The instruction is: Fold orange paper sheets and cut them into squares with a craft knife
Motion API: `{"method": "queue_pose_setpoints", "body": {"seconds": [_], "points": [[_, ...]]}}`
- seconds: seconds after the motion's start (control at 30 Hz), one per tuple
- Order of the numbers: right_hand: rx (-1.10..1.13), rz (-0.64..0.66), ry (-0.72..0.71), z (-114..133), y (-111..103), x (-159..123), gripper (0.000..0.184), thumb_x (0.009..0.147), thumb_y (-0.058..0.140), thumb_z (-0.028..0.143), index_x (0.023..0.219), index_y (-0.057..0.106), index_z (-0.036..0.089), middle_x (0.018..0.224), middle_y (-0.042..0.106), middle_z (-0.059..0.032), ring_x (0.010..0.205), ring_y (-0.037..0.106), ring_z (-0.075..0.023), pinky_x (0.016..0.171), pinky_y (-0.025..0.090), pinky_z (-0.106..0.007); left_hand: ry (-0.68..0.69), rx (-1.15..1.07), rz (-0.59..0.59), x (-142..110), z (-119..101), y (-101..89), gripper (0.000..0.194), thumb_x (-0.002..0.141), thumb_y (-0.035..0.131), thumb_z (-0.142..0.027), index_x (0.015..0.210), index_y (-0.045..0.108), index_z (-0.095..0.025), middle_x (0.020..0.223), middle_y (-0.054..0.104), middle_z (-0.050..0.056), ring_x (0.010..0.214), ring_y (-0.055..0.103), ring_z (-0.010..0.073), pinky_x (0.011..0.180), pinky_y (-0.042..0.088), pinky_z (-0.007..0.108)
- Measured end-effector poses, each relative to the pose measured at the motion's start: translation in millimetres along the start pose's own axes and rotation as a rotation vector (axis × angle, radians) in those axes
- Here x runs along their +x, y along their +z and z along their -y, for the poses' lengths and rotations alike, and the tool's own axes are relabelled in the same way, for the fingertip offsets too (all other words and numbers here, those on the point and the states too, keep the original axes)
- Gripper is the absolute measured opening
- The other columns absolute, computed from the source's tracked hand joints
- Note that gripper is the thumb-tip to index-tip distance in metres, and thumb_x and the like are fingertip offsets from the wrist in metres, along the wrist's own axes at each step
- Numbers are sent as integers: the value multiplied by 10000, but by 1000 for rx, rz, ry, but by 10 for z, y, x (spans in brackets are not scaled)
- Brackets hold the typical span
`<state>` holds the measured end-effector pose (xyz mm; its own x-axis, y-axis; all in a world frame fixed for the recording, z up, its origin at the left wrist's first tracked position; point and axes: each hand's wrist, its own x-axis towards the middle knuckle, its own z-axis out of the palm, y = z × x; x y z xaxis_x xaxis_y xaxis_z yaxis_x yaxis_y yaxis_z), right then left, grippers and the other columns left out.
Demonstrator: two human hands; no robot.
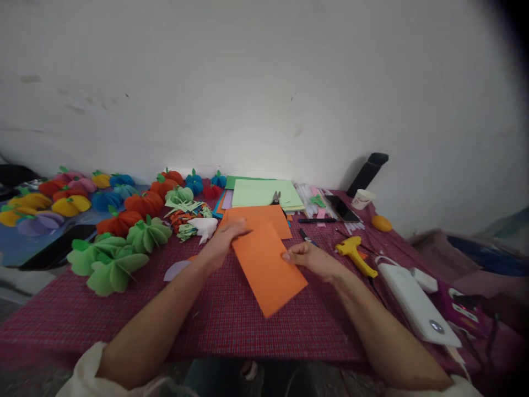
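A plain orange paper sheet (270, 275) slants over the near middle of the table, its lower corner pointing towards me. My left hand (223, 241) grips it by the upper left edge. At its right edge, my right hand (312, 259) pinches it between thumb and fingers. More orange paper (273, 215) lies flat just behind, partly covered by the held sheet. Scissors (276, 197) rest on a stack of pale green paper (260, 192) farther back. A lilac paper piece (176, 270) lies left of my left forearm.
Several colourful paper pumpkins (144, 204) fill the left side, near paper scraps (188, 223) and a crumpled tissue (203, 227). Rightward are a yellow glue gun (356, 256), a phone (342, 208), a paper cup (362, 199), a white power bank (417, 303) and a purple power strip (463, 309).
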<state>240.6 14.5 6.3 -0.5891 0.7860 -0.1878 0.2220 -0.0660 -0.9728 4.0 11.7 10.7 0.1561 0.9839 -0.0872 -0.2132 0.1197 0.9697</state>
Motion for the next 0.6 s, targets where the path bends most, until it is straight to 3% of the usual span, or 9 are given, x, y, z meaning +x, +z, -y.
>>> {"method": "queue_pose_setpoints", "body": {"seconds": [0.07,0.1,0.2,0.27,0.37,0.6], "points": [[-103,211,62,13,-15,-29,388,704,635,477,540,575,131,466,428,65,447,305,-52,456,230,-208,4,98,14,-14,-92,-70,495,739,572,-518,1110,582,-190,1102,630,110,887,618,186,782,450,302],[-150,318,87,18,-5,-35,377,712,631,458,538,564,130,464,394,73,449,280,-49,453,210,-209,1,183,81,-30,-119,-82,469,742,573,-508,1082,602,-187,1086,638,107,903,612,186,788,442,290],[-252,535,123,21,68,-16,332,734,607,416,569,557,133,491,369,75,466,276,-51,453,199,-209,-23,502,433,-99,-114,-27,380,731,589,-489,881,693,-156,885,686,80,795,614,180,688,438,232],[-290,592,130,10,122,15,313,744,588,407,589,556,137,506,379,74,473,288,-54,455,208,-209,-36,681,619,-139,-59,47,351,706,610,-486,743,715,-153,686,665,37,596,568,141,531,388,196],[-355,614,136,-22,181,61,323,744,577,414,572,533,143,503,359,76,464,276,-52,447,206,-209,-29,810,776,-165,47,134,314,706,606,-457,690,718,-164,540,587,-8,458,451,96,419,281,187],[-421,644,94,-64,246,91,337,741,579,418,569,517,134,498,336,78,474,276,-50,442,201,-197,-92,850,920,-131,213,168,271,742,577,-383,720,706,-146,497,479,-45,454,338,60,421,238,162]]}}
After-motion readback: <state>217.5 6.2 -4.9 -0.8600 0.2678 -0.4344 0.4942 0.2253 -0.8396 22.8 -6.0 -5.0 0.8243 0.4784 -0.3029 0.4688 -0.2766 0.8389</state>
